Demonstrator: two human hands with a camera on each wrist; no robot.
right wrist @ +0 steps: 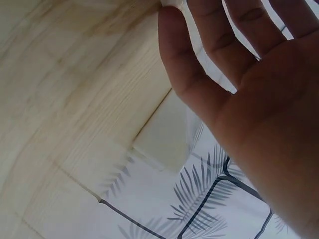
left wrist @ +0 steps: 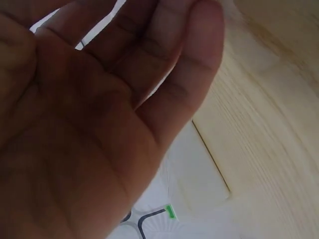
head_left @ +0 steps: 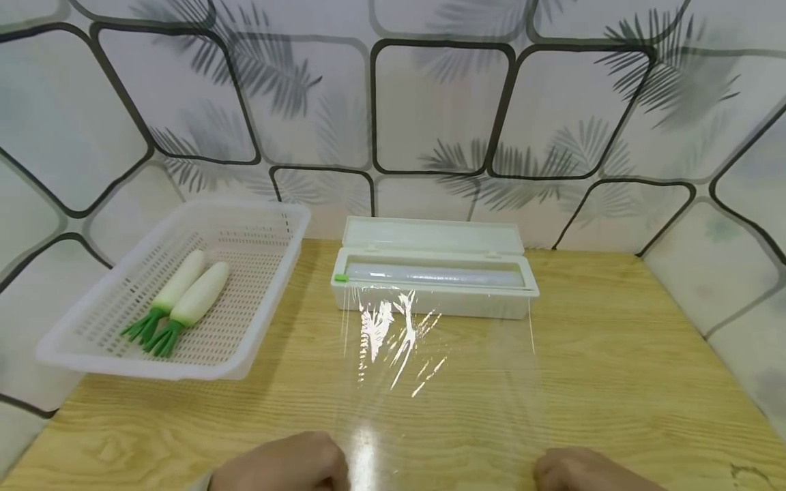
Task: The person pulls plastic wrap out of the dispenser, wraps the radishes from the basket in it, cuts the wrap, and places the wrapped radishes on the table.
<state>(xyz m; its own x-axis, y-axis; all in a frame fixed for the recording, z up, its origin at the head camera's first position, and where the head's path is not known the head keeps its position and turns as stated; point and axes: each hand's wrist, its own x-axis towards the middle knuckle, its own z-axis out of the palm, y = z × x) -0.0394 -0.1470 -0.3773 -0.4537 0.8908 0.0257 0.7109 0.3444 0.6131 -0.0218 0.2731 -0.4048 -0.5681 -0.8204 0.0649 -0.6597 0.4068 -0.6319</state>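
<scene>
A sheet of clear plastic wrap stretches toward me over the table from a white wrap dispenser, whose lid is raised. Inside lies the wrap roll, and a green slider sits at the left end of the front rim. My left hand pinches the sheet's near left corner; my right hand pinches the near right corner. Both are at the bottom of the head view, the pinching fingertips mostly hidden. Each wrist view shows the palm and bent fingers, with the dispenser beyond.
On the left stands a white plastic basket with two white radishes with green stalks in it. A patterned covering lines the wall behind and both sides of the wooden table.
</scene>
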